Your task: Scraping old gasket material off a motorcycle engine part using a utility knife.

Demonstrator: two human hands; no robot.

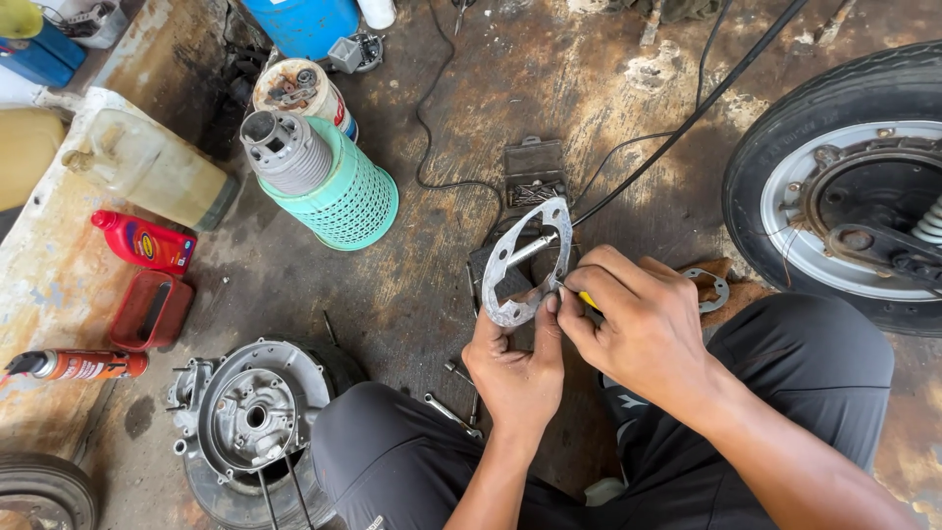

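The left hand (515,368) is pinching the lower edge of a flat grey gasket plate (525,260), holding it upright above the oily floor (412,285). The right hand (638,329) is gripping a yellow-handled blade (586,298), scraping its rim; a slip could be nicking the left fingertips (551,304).

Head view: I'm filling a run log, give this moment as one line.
left hand: holds metal gasket plate | right hand: works yellow-handled tool on plate | floor: engine cover, wheel
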